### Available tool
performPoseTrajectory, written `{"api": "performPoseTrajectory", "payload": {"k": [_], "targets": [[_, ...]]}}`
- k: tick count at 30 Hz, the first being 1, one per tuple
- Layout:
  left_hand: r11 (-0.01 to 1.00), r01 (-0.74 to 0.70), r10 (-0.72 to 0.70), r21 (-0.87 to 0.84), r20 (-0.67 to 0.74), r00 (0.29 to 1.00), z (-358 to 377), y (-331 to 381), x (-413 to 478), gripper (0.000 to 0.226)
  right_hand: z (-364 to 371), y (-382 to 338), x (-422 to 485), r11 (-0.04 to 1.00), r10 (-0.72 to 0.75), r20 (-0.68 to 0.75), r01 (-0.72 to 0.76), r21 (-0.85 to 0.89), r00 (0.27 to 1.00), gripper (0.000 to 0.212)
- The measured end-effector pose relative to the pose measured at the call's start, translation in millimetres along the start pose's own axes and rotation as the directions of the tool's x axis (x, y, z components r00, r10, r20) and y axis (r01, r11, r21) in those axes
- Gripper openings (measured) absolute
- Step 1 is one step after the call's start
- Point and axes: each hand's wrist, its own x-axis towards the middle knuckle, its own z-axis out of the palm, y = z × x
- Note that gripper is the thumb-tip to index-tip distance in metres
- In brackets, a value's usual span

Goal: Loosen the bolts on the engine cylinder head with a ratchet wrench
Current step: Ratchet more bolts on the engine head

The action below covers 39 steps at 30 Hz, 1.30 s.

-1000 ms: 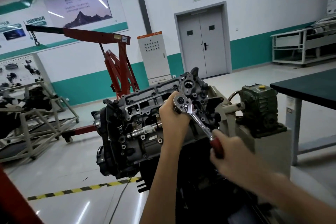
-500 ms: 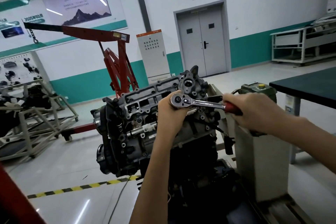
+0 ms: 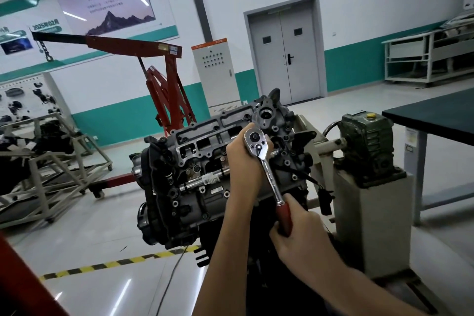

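A dark grey engine with its cylinder head (image 3: 205,146) uppermost hangs on a stand in the middle of the view. A chrome ratchet wrench (image 3: 266,169) with a red handle sits with its round head on the right end of the cylinder head; the bolt under it is hidden. My left hand (image 3: 243,159) is wrapped around the wrench's head and holds it against the engine. My right hand (image 3: 297,236) grips the red handle, which points down and to the right.
The engine stand's grey pedestal with a green gearbox (image 3: 366,146) is just right of my hands. A dark-topped table (image 3: 436,115) stands at far right. A red engine hoist (image 3: 164,79) and a frame cart (image 3: 51,161) with another engine are behind on the left.
My right hand swung the handle up to about level half a second ago, then back down to the lower right. My left hand has stayed on the wrench's head.
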Motion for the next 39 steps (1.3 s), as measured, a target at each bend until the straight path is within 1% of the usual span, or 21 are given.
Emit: {"api": "performPoseTrajectory", "payload": {"k": [2, 3, 4, 6, 8, 10, 12, 14, 16, 18, 21, 23, 25, 28, 29, 31, 33, 35, 36, 38, 39], "targets": [[0.999, 0.019, -0.020, 0.034, 0.024, 1.000, -1.6, -0.6, 1.1, 0.027, -29.1, 13.4, 11.4, 0.988, -0.042, 0.074, 0.053, -0.147, 0.996, 0.029], [0.998, 0.020, -0.022, 0.052, 0.032, 0.999, -2.2, -0.8, 1.9, 0.030, -47.0, 20.7, 20.4, 0.963, -0.068, 0.124, 0.097, -0.250, 0.990, 0.026], [0.998, 0.018, -0.021, 0.067, 0.039, 0.999, -2.7, -0.5, 2.3, 0.036, -65.6, 26.5, 31.7, 0.919, -0.096, 0.175, 0.155, -0.361, 0.980, 0.025], [0.998, 0.021, -0.025, 0.065, 0.065, 0.998, -4.4, 1.5, 3.4, 0.042, -100.7, 28.6, 59.9, 0.779, -0.186, 0.232, 0.287, -0.558, 0.955, 0.024], [0.999, 0.027, -0.031, 0.046, 0.097, 0.995, -6.8, 2.7, 4.5, 0.036, -124.9, 20.0, 87.7, 0.656, -0.286, 0.239, 0.371, -0.657, 0.928, 0.019], [0.998, 0.027, -0.033, 0.050, 0.122, 0.992, -9.4, 3.6, 4.2, 0.029, -132.8, 12.2, 103.5, 0.600, -0.324, 0.239, 0.394, -0.697, 0.915, 0.012], [0.999, -0.001, -0.005, 0.050, 0.122, 0.992, -10.8, 2.3, 2.1, 0.024, -127.2, 16.9, 100.4, 0.633, -0.282, 0.222, 0.355, -0.688, 0.934, 0.012], [0.997, -0.054, 0.048, 0.063, 0.092, 0.995, -9.7, 1.3, -1.6, 0.025, -107.9, 26.4, 77.1, 0.736, -0.175, 0.223, 0.278, -0.617, 0.959, 0.018], [0.994, -0.079, 0.076, 0.081, 0.038, 0.996, -5.3, 1.1, -4.1, 0.029, -77.7, 28.0, 46.2, 0.868, -0.112, 0.180, 0.185, -0.462, 0.977, 0.020], [0.998, -0.042, 0.043, 0.056, -0.016, 0.999, -0.5, 2.0, -5.6, 0.035, -40.9, 18.7, 19.4, 0.959, -0.064, 0.059, 0.078, -0.272, 0.996, 0.028], [1.000, -0.006, 0.006, 0.002, -0.027, 1.000, 1.2, 4.5, -6.5, 0.034, 8.2, 1.8, -3.0, 1.000, 0.016, -0.030, -0.017, -0.025, 0.999, 0.035], [1.000, 0.007, -0.007, -0.018, 0.012, 1.000, -1.6, 4.3, -4.4, 0.035, 15.0, -1.8, -3.8, 1.000, 0.027, -0.034, -0.027, 0.011, 0.999, 0.035], [0.999, 0.018, -0.019, 0.027, 0.026, 0.999, -4.6, 3.6, -1.5, 0.036, -4.4, 5.3, 4.0, 0.998, 0.010, 0.024, -0.009, -0.057, 1.000, 0.034], [0.997, 0.053, -0.058, 0.064, 0.064, 0.996, -6.7, 0.5, 2.7, 0.040, -58.5, 23.1, 28.6, 0.942, -0.076, 0.168, 0.126, -0.312, 0.983, 0.032], [0.996, 0.051, -0.057, 0.074, 0.081, 0.995, -7.6, 0.5, 3.7, 0.043, -78.1, 26.1, 41.2, 0.887, -0.112, 0.208, 0.192, -0.421, 0.972, 0.026], [0.996, 0.031, -0.041, 0.079, 0.123, 0.992, -10.5, 1.8, 5.8, 0.044, -111.0, 22.9, 69.7, 0.731, -0.229, 0.231, 0.324, -0.601, 0.946, 0.023], [0.997, 0.025, -0.035, 0.067, 0.154, 0.987, -13.0, 3.1, 6.7, 0.039, -126.9, 15.2, 90.7, 0.637, -0.314, 0.237, 0.389, -0.665, 0.919, 0.020], [0.999, 0.003, -0.011, 0.049, 0.160, 0.987, -15.3, 2.6, 4.5, 0.036, -124.9, 15.6, 94.9, 0.637, -0.294, 0.229, 0.368, -0.677, 0.928, 0.019], [0.999, -0.026, 0.019, 0.046, 0.148, 0.989, -16.0, 1.7, 2.0, 0.035, -118.4, 20.4, 89.9, 0.662, -0.254, 0.220, 0.335, -0.671, 0.942, 0.019], [0.995, -0.082, 0.076, 0.061, 0.101, 0.992, -14.2, 0.6, -2.6, 0.030, -96.1, 29.2, 66.7, 0.769, -0.158, 0.209, 0.254, -0.587, 0.965, 0.020], [0.993, -0.091, 0.086, 0.073, 0.068, 0.994, -11.5, 0.4, -3.6, 0.028, -81.6, 29.9, 52.0, 0.846, -0.121, 0.198, 0.205, -0.491, 0.973, 0.022]]}}
